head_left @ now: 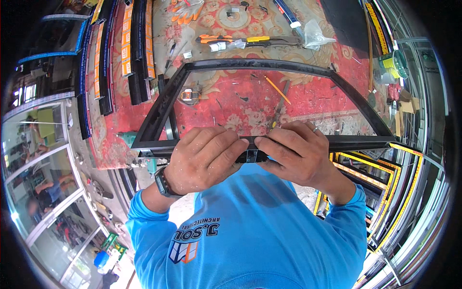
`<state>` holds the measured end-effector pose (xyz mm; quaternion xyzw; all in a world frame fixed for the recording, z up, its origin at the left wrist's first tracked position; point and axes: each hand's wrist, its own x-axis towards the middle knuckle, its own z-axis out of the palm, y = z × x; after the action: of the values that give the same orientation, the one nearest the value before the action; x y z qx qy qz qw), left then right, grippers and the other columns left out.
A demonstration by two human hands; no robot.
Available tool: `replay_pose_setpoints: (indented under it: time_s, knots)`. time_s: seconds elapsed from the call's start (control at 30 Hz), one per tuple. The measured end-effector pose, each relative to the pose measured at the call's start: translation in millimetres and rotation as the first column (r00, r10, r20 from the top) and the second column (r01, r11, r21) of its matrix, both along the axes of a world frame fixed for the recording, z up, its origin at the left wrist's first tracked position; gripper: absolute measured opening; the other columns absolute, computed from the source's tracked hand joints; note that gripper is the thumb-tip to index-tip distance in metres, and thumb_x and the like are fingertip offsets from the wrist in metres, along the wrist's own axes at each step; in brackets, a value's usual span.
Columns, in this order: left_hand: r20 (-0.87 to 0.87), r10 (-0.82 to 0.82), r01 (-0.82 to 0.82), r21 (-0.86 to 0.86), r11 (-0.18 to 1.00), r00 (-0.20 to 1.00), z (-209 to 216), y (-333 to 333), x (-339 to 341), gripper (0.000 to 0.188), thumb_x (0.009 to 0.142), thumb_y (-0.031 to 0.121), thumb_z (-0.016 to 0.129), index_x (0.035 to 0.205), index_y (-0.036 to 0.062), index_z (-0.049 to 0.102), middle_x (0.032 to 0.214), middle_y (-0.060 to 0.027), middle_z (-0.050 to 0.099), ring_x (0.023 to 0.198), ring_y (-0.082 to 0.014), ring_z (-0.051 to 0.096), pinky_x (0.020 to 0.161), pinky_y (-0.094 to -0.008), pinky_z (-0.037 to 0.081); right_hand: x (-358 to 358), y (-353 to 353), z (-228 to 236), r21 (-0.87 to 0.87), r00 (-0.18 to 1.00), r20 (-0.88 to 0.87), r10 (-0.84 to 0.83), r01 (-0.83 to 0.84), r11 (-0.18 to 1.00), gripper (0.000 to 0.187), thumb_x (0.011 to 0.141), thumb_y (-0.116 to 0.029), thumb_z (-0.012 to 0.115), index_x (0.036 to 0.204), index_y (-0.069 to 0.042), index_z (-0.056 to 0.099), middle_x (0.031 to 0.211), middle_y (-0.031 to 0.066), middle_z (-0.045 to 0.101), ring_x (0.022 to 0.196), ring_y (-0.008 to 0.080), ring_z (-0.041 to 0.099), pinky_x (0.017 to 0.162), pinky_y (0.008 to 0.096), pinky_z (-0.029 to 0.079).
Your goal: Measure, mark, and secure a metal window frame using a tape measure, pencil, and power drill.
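Observation:
A black rectangular metal frame lies flat on a table covered with a red patterned cloth. My left hand and my right hand both press on the middle of the frame's near rail, fingertips almost touching. Between them a small black piece sits against the rail, partly hidden by my fingers. A dark watch is on my left wrist and a ring on my right hand.
Inside the frame lie a yellow pencil, a slim metal tool and a small orange-trimmed object. Beyond it are an orange utility knife, orange gloves and a plastic bag. Black profile bundles lie left; yellow-edged frames stand right.

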<state>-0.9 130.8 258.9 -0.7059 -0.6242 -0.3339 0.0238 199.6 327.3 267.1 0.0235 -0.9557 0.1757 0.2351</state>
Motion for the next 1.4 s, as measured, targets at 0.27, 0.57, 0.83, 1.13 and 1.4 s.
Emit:
replay_pose_setpoints:
  time_s: [0.27,0.57,0.83,1.13,1.4]
  knots:
    - [0.038,-0.003,0.004,-0.029,1.000,0.999,9,8,-7,0.055,0.069,0.017,0.091,0.122,0.0045,0.079,0.114,-0.0094,0.076,0.095,-0.0267,0.074,0.075,-0.0393,0.059,-9,8,13,-0.059,0.998,0.055,0.000,0.003,0.998,0.055,0.073,-0.030,0.094,0.124,-0.016,0.079,0.114,-0.0011,0.072,0.092,0.0226,0.072,0.070,0.0365,0.058]
    - [0.041,0.004,-0.003,-0.028,1.000,0.999,13,10,-9,0.056,0.070,0.018,0.090,0.123,0.0051,0.078,0.115,-0.0089,0.075,0.093,-0.0263,0.074,0.073,-0.0391,0.058,-12,10,16,-0.042,0.999,0.047,0.017,-0.015,0.999,0.051,0.076,-0.032,0.092,0.122,-0.017,0.077,0.114,-0.0031,0.069,0.094,0.0207,0.071,0.066,0.0345,0.057]
    - [0.058,0.005,-0.002,-0.060,0.998,0.998,13,9,-9,0.057,0.070,0.017,0.090,0.125,0.0053,0.077,0.116,-0.0091,0.075,0.094,-0.0265,0.074,0.075,-0.0396,0.058,-11,10,17,-0.066,0.997,0.066,0.028,-0.024,0.998,0.061,0.061,-0.024,0.098,0.119,-0.014,0.080,0.113,0.0015,0.075,0.089,0.0263,0.073,0.075,0.0380,0.061]
    - [0.061,-0.008,0.012,-0.063,0.998,0.998,17,13,-12,0.057,0.068,0.016,0.091,0.123,0.0056,0.076,0.116,-0.0092,0.075,0.097,-0.0286,0.075,0.079,-0.0409,0.061,-14,10,16,-0.023,0.999,0.043,0.019,-0.018,1.000,0.054,0.071,-0.029,0.093,0.121,-0.014,0.078,0.114,-0.0011,0.072,0.092,0.0220,0.071,0.070,0.0351,0.059]
    - [0.062,0.008,-0.005,-0.058,0.998,0.998,28,27,-27,0.060,0.066,0.015,0.091,0.123,0.0050,0.075,0.117,-0.0116,0.074,0.099,-0.0327,0.074,0.085,-0.0458,0.062,-29,23,22,-0.023,1.000,0.009,0.027,-0.026,0.999,0.058,0.073,-0.031,0.092,0.125,-0.013,0.074,0.117,0.0009,0.069,0.098,0.0258,0.070,0.076,0.0390,0.060]
